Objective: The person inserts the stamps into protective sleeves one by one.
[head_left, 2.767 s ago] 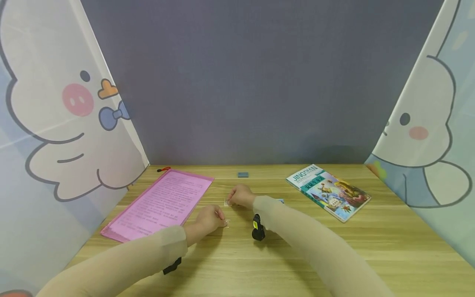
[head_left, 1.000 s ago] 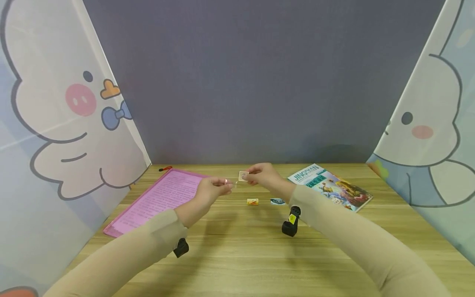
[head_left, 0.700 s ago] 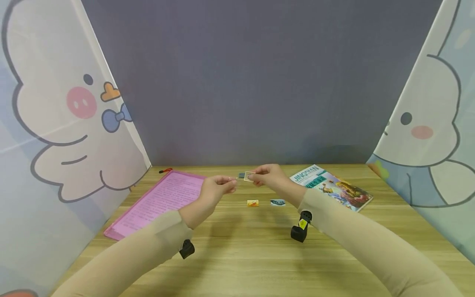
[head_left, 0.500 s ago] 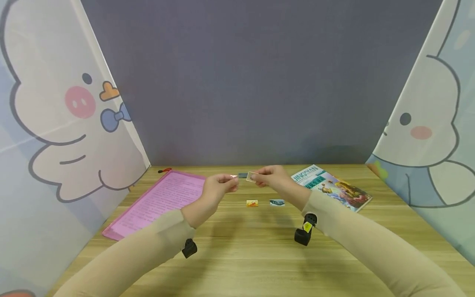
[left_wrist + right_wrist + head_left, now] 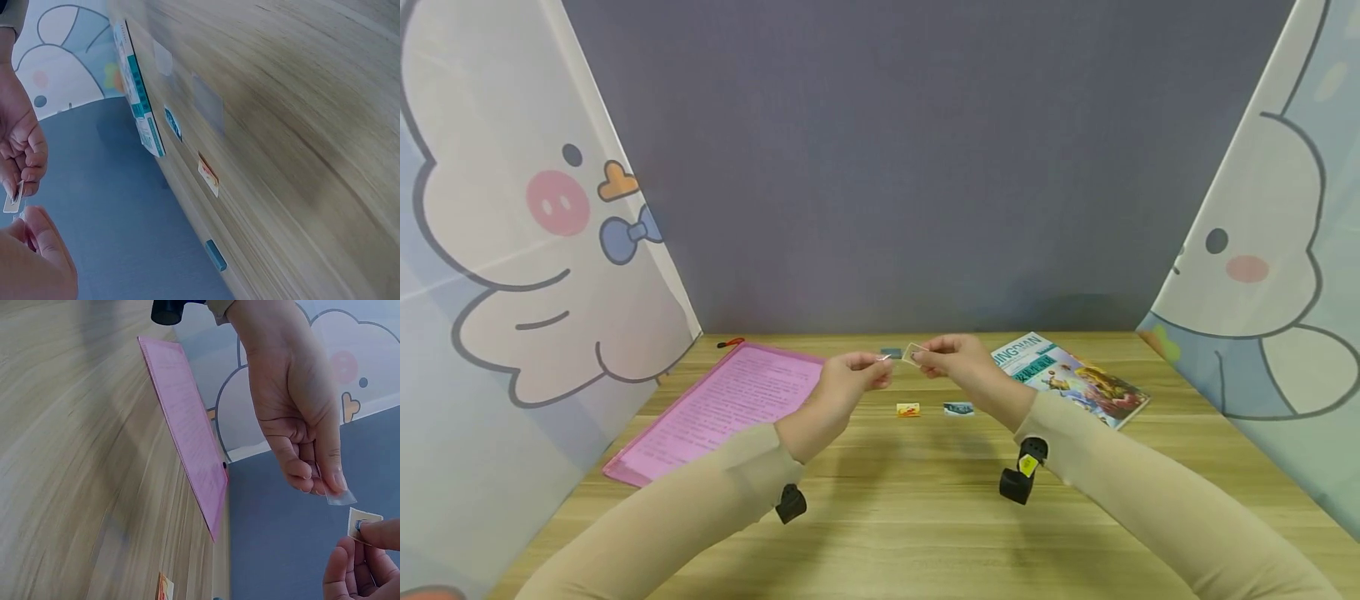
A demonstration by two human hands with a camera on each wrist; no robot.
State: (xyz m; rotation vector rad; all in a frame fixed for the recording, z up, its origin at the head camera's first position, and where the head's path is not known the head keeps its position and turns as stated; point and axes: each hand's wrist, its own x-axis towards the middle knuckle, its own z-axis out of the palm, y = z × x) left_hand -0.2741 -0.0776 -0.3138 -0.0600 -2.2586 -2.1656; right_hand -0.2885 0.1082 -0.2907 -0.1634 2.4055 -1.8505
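Raised above the table, my left hand (image 5: 842, 387) pinches a small clear plastic sleeve (image 5: 341, 497) between thumb and fingers. My right hand (image 5: 972, 372), just to its right, pinches a small beige stamp (image 5: 912, 353) with a pale toothed border. The thumb covers part of the stamp's face. A narrow gap separates sleeve and stamp in the right wrist view. Below the hands, a yellow-and-red stamp (image 5: 907, 410) and a blue-grey stamp (image 5: 958, 409) lie flat on the table, side by side. Whether the sleeve's mouth is spread cannot be seen.
A pink document pouch (image 5: 722, 408) with printed paper lies to the left. A colourful magazine (image 5: 1075, 387) lies at the right. Behind the hands, a small blue-grey block (image 5: 891, 353) sits near the table's back edge, before the grey partition (image 5: 917, 167).
Both hands have risen from the tabletop, the right one now holding the stamp up. Over the last half second the left hand has shifted right with the sleeve, and the stamp has tilted.
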